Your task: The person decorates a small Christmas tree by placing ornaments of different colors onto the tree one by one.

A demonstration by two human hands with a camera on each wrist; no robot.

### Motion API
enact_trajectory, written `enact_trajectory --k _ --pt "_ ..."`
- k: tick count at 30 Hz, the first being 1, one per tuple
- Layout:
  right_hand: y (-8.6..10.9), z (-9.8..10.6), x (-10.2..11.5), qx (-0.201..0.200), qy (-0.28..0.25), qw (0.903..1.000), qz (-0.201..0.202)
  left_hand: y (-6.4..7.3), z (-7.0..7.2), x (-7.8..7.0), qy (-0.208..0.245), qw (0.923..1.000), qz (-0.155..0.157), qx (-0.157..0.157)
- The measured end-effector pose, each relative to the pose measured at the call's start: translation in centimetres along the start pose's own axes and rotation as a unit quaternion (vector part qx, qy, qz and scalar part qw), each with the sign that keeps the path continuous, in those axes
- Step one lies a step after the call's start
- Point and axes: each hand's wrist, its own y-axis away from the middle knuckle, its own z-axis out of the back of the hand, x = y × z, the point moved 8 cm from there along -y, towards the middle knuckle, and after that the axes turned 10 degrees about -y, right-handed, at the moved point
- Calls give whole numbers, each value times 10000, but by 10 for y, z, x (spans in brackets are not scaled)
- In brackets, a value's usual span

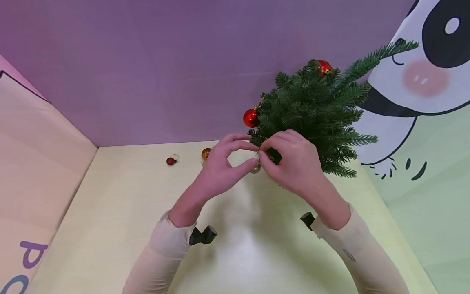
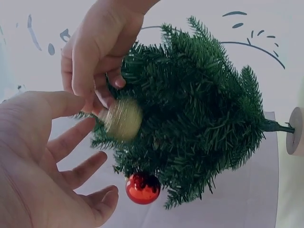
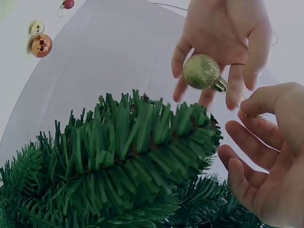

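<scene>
A gold glitter ball ornament hangs by a thin gold cord at the left side of an artificial Christmas tree. My right hand pinches the end of that cord between thumb and forefinger. Close beside the ball, my left hand has its fingers spread and relaxed, its forefinger reaching to the right fingertips and its thumb near the ball. In the left wrist view, the ball overlaps the tree's branches. The head view shows only part of it behind the left thumb.
A red ball hangs on the tree's left, and another red ball sits higher up. On the table lie a small dark red ball and an orange ball. A small pale gold ball lies beside the orange one.
</scene>
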Motion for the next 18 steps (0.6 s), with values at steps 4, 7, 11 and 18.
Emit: enact_trajectory --k 4,7,11,18 --pt "3 -1 -4 172 -35 9997 -176 -2 -3 -4 -185 9998 -53 -36" --pt "4 -1 -5 240 -111 9994 -227 -3 -3 -5 -324 9994 -28 -79" --pt "5 -1 -6 303 -183 9990 -262 -4 -4 -6 -331 9993 -69 -132" --pt "8 -1 -8 391 -177 9987 -257 -7 -9 -6 -318 9992 -213 -138"
